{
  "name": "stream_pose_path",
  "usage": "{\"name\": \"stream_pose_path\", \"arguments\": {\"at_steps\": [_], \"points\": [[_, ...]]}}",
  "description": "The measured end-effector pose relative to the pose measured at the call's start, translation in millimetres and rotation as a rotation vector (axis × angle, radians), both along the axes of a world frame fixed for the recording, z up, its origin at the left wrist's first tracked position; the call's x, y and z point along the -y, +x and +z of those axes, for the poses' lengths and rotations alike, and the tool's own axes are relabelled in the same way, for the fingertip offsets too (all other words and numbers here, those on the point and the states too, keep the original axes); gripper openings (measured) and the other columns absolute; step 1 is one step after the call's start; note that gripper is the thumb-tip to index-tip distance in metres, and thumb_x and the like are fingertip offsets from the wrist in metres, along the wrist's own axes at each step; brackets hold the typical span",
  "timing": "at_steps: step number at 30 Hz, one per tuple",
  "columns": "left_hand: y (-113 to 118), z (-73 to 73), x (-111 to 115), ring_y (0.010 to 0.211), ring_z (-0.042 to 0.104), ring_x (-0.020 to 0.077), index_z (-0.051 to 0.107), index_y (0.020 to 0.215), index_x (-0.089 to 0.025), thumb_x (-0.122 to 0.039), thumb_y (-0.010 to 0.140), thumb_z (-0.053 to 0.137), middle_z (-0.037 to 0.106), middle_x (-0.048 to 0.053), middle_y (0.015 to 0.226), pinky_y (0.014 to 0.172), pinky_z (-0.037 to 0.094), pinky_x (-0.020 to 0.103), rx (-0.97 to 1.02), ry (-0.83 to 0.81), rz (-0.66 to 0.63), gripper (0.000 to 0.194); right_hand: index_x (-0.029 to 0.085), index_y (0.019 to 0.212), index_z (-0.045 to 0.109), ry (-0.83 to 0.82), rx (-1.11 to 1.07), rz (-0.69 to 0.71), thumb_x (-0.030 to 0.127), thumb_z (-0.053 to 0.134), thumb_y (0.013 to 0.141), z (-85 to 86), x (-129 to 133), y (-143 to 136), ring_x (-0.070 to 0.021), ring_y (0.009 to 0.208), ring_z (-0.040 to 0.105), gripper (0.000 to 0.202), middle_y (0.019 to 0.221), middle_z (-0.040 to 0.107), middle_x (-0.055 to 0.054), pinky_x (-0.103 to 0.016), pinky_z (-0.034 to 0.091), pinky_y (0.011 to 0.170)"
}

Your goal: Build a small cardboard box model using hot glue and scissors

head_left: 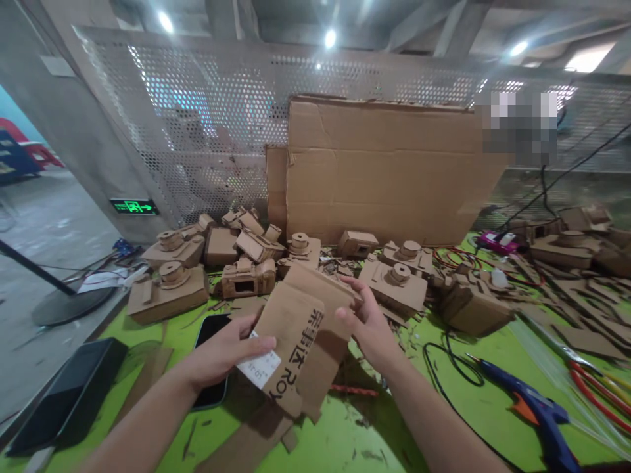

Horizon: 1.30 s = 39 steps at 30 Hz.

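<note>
Between my two hands is a folded piece of cardboard [296, 328] with black printed lettering and a white label, held tilted above the green table. My left hand [227, 351] grips its left edge, the thumb lying over the label. On the upper right edge, my right hand [367, 322] pinches the cardboard between thumb and fingers. Under my left hand lies a dark phone [211, 394], partly covered. Just beyond my right hand sits a cardboard camera model [394, 286] with a round lens piece on top.
Several cardboard camera models [170, 292] line the table's back, before a large cardboard sheet [389, 171]. To the right lie a blue glue gun [530, 401] with its cable and red-handled scissors [586, 378]. A black case [69, 394] is at left. Scraps litter the green table [340, 433].
</note>
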<state>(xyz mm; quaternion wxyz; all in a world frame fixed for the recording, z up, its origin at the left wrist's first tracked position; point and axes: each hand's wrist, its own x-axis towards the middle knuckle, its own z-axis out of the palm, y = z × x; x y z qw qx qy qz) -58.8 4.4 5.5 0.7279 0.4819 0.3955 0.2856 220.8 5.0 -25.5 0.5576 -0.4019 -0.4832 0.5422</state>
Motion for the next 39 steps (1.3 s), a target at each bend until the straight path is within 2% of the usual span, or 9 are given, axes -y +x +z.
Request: {"name": "stream_pose_path", "arguments": {"at_steps": [4,9,18,24,27,29,31,33,39], "points": [[2,-5.3,-2,0.077,0.079,0.0242,0.076,0.109,-0.013,-0.038,0.073,0.092,0.083,0.016,0.101,0.069,0.063,0.03,0.122,-0.062,0.26,0.047,0.028,0.117,0.057,-0.025,-0.007,0.028,0.061,0.08,0.08,-4.1,-1,-3,-0.0164,0.072,0.066,0.055,0.089,0.068,0.001,-0.025,0.056,0.056],[10,-8.1,-1,0.081,0.08,0.0266,0.074,0.107,-0.013,-0.034,0.071,0.093,0.083,0.015,0.103,0.071,0.066,0.033,0.19,-0.124,0.452,0.046,0.023,0.102,0.07,0.021,0.132,0.211,0.062,0.07,0.09,-4.2,8,-10,-0.0187,0.073,0.066,0.041,0.086,0.071,-0.003,-0.028,0.056,0.058],[19,-4.0,2,0.089,0.08,0.0284,0.07,0.116,-0.01,-0.03,0.076,0.091,0.081,0.019,0.112,0.075,0.068,0.035,0.097,-0.131,0.393,0.05,0.019,0.09,0.069,0.046,0.385,0.083,0.066,0.052,0.099,-5.1,10,-11,-0.0212,0.081,0.063,0.051,0.088,0.071,-0.004,-0.03,0.052,0.067],[27,-0.5,4,0.087,0.08,0.034,0.067,0.124,-0.008,-0.032,0.087,0.08,0.079,0.023,0.115,0.061,0.07,0.044,0.051,-0.107,0.353,0.046,0.024,0.12,0.063,-0.075,0.135,0.11,0.066,0.061,0.094,-4.9,10,-14,-0.0263,0.093,0.071,0.049,0.106,0.074,-0.006,-0.038,0.061,0.077],[28,-0.1,3,0.089,0.08,0.0339,0.067,0.126,-0.007,-0.032,0.092,0.074,0.078,0.024,0.116,0.058,0.07,0.043,0.052,-0.084,0.389,0.044,0.038,0.153,0.031,-0.029,-0.01,0.184,0.056,0.077,0.087,-0.6,13,-14,-0.0245,0.09,0.074,0.082,0.129,0.068,-0.008,-0.039,0.064,0.072],[27,-0.4,3,0.089,0.08,0.0332,0.067,0.126,-0.006,-0.032,0.093,0.073,0.078,0.025,0.117,0.059,0.07,0.041,0.067,-0.077,0.402,0.043,0.04,0.156,0.03,0.043,0.048,0.256,0.045,0.087,0.081,1.5,15,-12,-0.0266,0.107,0.072,0.094,0.143,0.06,-0.011,-0.042,0.064,0.083],[26,-1.1,3,0.088,0.08,0.0332,0.067,0.126,-0.005,-0.032,0.093,0.073,0.078,0.025,0.116,0.058,0.07,0.042,0.076,-0.083,0.402,0.044,0.034,0.145,0.053,0.082,0.199,0.293,0.04,0.088,0.08,0.7,17,-10,-0.029,0.123,0.065,0.074,0.145,0.058,-0.011,-0.044,0.061,0.097],[26,-1.7,3,0.087,0.08,0.0337,0.067,0.126,-0.004,-0.032,0.091,0.075,0.078,0.026,0.117,0.057,0.07,0.042,0.072,-0.094,0.396,0.045,0.029,0.13,0.067,0.078,0.323,0.276,0.043,0.081,0.087,-3.5,18,-10,-0.0284,0.118,0.068,0.048,0.136,0.063,-0.011,-0.042,0.062,0.094],[27,-1.4,5,0.085,0.08,0.0334,0.065,0.129,-0.005,-0.031,0.092,0.073,0.077,0.025,0.12,0.054,0.069,0.041,0.078,-0.083,0.391,0.045,0.028,0.124,0.066,0.03,0.286,0.276,0.044,0.073,0.093,-16.0,18,-13,-0.0192,0.079,0.073,0.036,0.117,0.068,-0.008,-0.034,0.064,0.069]]}}
